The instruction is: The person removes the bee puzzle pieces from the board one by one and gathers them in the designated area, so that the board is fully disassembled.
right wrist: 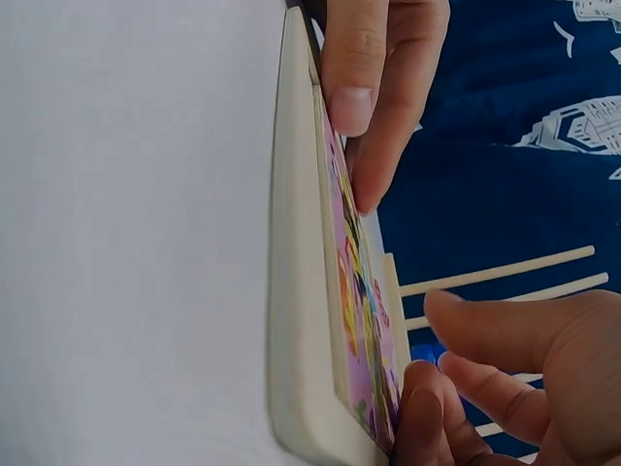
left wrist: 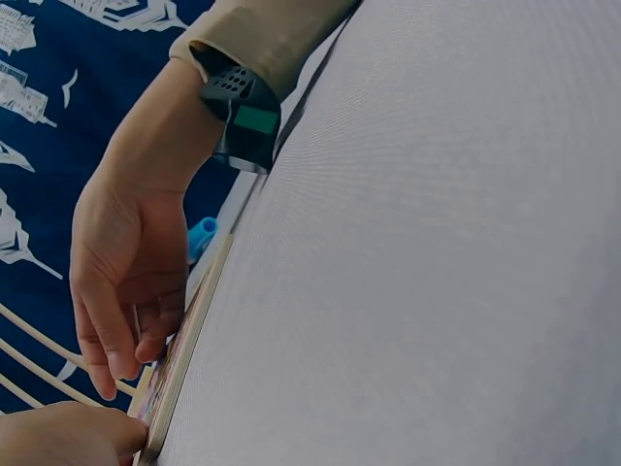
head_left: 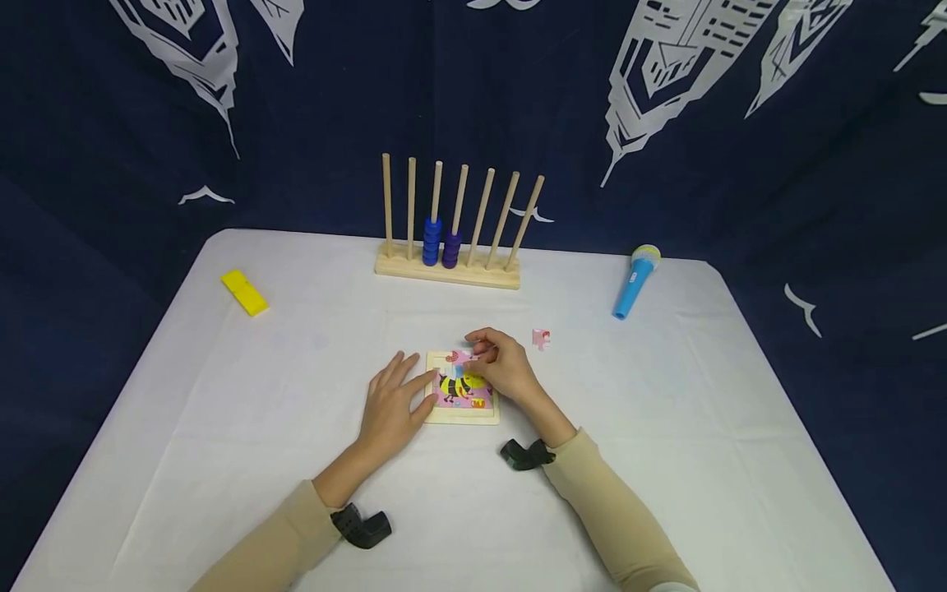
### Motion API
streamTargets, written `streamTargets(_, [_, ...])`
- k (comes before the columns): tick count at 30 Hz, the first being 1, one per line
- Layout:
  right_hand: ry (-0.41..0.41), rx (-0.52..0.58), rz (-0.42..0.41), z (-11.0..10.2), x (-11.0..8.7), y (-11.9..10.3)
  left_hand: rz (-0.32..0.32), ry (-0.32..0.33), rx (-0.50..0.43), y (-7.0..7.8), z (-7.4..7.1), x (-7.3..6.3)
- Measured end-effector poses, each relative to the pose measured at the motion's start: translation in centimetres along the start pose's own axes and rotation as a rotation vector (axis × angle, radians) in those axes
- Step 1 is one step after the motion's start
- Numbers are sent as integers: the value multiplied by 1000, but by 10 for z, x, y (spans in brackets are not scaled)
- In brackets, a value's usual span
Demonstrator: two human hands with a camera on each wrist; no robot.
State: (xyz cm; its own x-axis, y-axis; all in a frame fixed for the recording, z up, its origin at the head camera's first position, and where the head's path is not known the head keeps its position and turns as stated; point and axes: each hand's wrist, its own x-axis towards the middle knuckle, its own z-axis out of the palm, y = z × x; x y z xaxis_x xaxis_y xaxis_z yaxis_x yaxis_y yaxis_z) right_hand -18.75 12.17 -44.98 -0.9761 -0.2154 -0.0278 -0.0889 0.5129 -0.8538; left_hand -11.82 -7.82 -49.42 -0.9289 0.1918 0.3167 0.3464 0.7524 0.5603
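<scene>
A small square jigsaw puzzle (head_left: pixel 462 395) with a bee picture on pink lies in a pale wooden frame (head_left: pixel 462 417) at the middle of the table. My left hand (head_left: pixel 390 407) is spread along its left side. Thumb and index finger reach onto the frame's edge; in the right wrist view the left thumb (right wrist: pixel 351 83) lies along it. My right hand (head_left: pixel 506 368) is over the puzzle's upper right, fingers loosely bent. In the right wrist view, the right hand (right wrist: pixel 553 379) has its thumb apart from its fingers, with no piece showing between them. Its palm hides part of the picture.
A loose pink puzzle piece (head_left: pixel 541 338) lies right of the frame. Behind stands a wooden peg rack (head_left: pixel 447 275) with blue and purple beads. A yellow block (head_left: pixel 245 293) lies back left, a blue toy microphone (head_left: pixel 635 284) back right.
</scene>
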Motion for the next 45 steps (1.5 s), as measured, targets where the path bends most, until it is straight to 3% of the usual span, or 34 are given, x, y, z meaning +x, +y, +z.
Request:
streamTargets(29, [38,-208,-80,10,-2,5,21,14,-8,1,-2,0])
streamTargets(45, [43,-230,-135,9,-1,6,25,18,-8,1,-1,0])
